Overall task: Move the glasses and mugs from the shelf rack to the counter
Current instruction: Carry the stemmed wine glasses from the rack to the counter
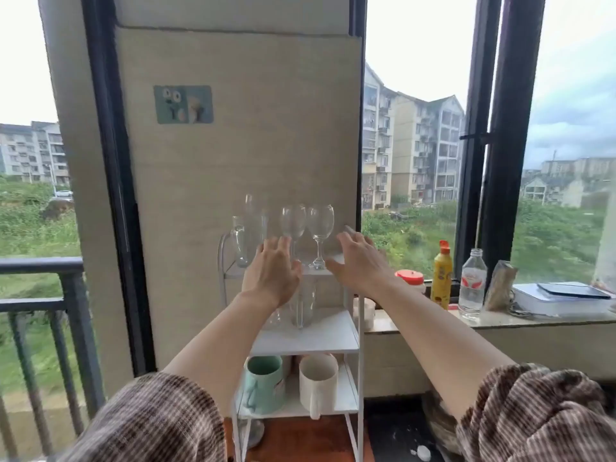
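Glasses and mugs were seen on the white shelf rack (320, 338), which was set against the wall panel just left of the counter (416, 323). On the top shelf two wine glasses (320, 225) were stood upright side by side, with a handled glass mug (241, 241) to their left. A clear tumbler (302, 308) was seen on the middle shelf, and a teal mug (263, 383) and a white mug (317, 383) on the lowest. The left hand (271, 275) was held before the left glass's stem, fingers spread and straight, nothing gripped. The right hand (358, 261) was raised just right of the other glass, likewise spread and empty. Contact with either glass could not be told. A yellow bottle (441, 275) and a clear bottle (472, 283) were stood farther right on the counter.
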Demonstrator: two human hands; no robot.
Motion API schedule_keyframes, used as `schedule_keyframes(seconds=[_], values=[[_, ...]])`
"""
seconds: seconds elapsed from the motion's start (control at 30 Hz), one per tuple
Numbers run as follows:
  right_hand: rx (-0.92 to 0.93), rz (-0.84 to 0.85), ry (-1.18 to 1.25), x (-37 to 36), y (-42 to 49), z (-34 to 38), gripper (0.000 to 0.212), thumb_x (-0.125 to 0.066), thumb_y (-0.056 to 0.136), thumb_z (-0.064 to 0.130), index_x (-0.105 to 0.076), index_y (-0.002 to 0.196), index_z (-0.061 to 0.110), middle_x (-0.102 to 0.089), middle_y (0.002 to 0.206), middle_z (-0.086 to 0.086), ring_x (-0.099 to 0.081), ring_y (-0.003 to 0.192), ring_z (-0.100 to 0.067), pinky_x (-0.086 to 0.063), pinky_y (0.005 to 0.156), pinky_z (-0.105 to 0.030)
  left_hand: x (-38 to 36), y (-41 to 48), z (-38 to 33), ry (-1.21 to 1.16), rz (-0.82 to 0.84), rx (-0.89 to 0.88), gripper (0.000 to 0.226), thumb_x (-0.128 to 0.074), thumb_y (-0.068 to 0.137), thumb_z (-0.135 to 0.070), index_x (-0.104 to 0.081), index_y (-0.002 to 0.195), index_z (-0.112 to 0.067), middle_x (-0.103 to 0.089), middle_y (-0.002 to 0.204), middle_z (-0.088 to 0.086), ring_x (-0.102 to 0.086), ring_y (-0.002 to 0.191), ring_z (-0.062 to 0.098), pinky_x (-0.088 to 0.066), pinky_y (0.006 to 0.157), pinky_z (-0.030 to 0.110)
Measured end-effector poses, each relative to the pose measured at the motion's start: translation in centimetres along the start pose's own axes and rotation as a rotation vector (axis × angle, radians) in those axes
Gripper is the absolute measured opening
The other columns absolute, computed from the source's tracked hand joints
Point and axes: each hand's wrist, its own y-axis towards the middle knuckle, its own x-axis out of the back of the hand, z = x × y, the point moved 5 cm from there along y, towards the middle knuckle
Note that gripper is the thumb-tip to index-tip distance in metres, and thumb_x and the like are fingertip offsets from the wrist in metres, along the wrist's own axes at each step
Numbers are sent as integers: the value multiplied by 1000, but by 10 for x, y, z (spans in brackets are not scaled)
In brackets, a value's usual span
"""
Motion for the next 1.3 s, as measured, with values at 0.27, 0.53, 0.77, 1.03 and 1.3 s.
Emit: schedule_keyframes(seconds=[0.27, 0.53, 0.77, 1.03, 1.3], values=[[-28, -155, 259, -5, 69, -5, 70, -60, 89, 40, -26, 145, 15, -45, 136, -11, -46, 122, -28, -43, 96, -40, -14, 67, 7, -149, -102, -29, 63, -53, 92, -24, -25, 147, -16, -37, 142, 16, -41, 127, 35, -39, 103, 45], [-122, -96, 488, -29, 111, -22, 67, -63, 87, 42, -33, 142, 21, -52, 131, -9, -53, 114, -26, -40, 81, -31, -34, 101, 13, -148, -44, 12, 61, -57, 87, -25, -31, 141, -13, -38, 137, 19, -40, 123, 37, -37, 100, 44], [-90, -118, 612, -28, 113, -29, 40, -72, 79, 42, -47, 107, 28, -58, 103, -3, -56, 68, -8, -39, 46, -20, -33, 102, 17, -273, -137, -41, 32, -61, 89, -22, -44, 114, -12, -52, 117, 15, -47, 84, 24, -35, 71, 32], [-14, -263, 666, 2, 82, -24, 39, -74, 79, 31, -49, 106, 18, -64, 102, -12, -63, 92, -31, -55, 76, -45, -9, 79, 8, -372, -333, -161, 44, -70, 83, -27, -47, 119, -19, -45, 110, -2, -53, 71, 17, -42, 64, 29], [-93, -430, 810, 82, 13, -80, 34, -74, 80, 31, -53, 106, 24, -68, 100, -15, -68, 91, -31, -57, 81, -49, 10, 59, -59, -665, -348, -245, 74, -78, 69, -33, -40, 132, -28, -54, 116, -7, -56, 86, -5, -43, 68, 13]])
